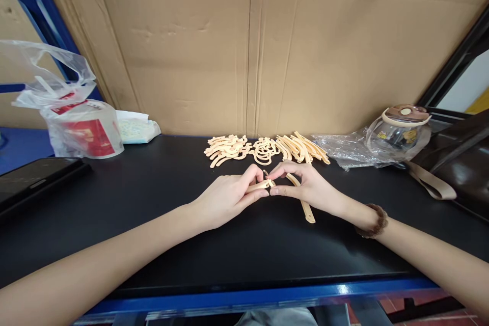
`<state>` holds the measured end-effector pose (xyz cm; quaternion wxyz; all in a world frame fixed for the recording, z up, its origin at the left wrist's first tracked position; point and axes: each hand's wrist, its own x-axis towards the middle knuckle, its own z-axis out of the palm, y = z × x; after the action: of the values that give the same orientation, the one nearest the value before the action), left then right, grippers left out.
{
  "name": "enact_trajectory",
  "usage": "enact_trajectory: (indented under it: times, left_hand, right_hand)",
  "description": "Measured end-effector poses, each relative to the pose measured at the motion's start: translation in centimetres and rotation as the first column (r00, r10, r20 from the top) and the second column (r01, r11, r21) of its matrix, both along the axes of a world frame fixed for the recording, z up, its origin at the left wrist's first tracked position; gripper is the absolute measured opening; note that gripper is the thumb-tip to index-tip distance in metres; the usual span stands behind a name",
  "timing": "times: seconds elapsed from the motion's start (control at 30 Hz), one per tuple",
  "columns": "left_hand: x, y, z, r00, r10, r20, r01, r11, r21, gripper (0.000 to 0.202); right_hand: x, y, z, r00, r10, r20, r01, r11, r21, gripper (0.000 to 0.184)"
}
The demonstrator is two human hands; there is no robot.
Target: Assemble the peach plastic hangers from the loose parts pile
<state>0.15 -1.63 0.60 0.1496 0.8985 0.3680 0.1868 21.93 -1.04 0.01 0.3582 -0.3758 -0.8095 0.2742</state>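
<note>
My left hand [225, 198] is closed on a pale short piece [256, 186], pinched between thumb and forefinger so that its end points toward my other hand. My right hand [305, 183] has its thumb and fingertips closed around a small pale bit [270, 182] at that end. The two meet just above the black tabletop [160, 249], near its middle. Whether they are already joined or only pressed together, I cannot tell; my fingers cover too much of the contact.

A long strip [308, 214] passes beneath my right hand, its holed end showing on my side. I cannot tell whether it simply lies there or is tucked against my palm.

Beyond my hands, loose parts sit in three heaps: knobbed curved pieces [225, 150] on the left, hooked pieces [264, 151] in the middle, long strips [296, 145] on the right. I judge that the sorting by shape is done and that this one set of parts is midway, brought together but not visibly complete. I see no clearly finished item on the table, and all three heaps hold plenty, so by my reckoning most of the work is left.
</note>
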Motion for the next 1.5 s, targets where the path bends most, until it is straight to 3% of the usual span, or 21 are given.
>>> enact_trajectory:
  times: [0.23, 0.63, 0.93, 1.13, 1.27, 1.4, 1.5]
  left_hand:
    - [-0.3, 0.5, -0.6, 0.996, -0.02, 0.087, 0.023, 0.999, -0.035, 0.019]
    - [-0.1, 0.5, -0.8, 0.978, -0.063, 0.201, 0.072, 0.997, -0.039, 0.011]
    - [0.6, 0.0, -1.1, 0.915, 0.001, 0.404, 0.09, 0.975, -0.205, 0.018]
    - [0.7, 0.1, -1.2, 0.916, 0.032, 0.4, 0.075, 0.966, -0.249, 0.019]
    - [0.8, 0.2, -0.9, 0.918, 0.023, 0.396, 0.089, 0.96, -0.264, 0.02]
    - [0.8, 0.3, -0.7, 0.907, 0.02, 0.421, 0.106, 0.956, -0.274, 0.022]
    - [0.8, 0.4, -0.7, 0.9, 0.022, 0.436, 0.11, 0.955, -0.276, 0.022]
  right_hand:
    - [-0.1, -0.2, -0.1, 0.997, 0.041, -0.067, -0.052, 0.984, -0.173, 0.023]
    - [-0.2, 0.1, 0.2, 0.974, -0.008, -0.225, -0.039, 0.978, -0.204, 0.021]
    - [-0.1, 0.3, -0.5, 0.939, 0.048, -0.342, -0.139, 0.959, -0.247, 0.018]
    - [0.0, 0.2, -0.7, 0.952, 0.087, -0.293, -0.151, 0.967, -0.206, 0.015]
    - [0.1, 0.2, -0.3, 0.975, 0.099, -0.198, -0.118, 0.989, -0.087, 0.012]
    - [0.0, -0.2, 0.5, 0.996, 0.042, -0.081, -0.039, 0.999, 0.038, 0.012]
    - [-0.2, -0.5, 0.7, 0.998, -0.032, -0.056, 0.033, 0.999, 0.018, 0.018]
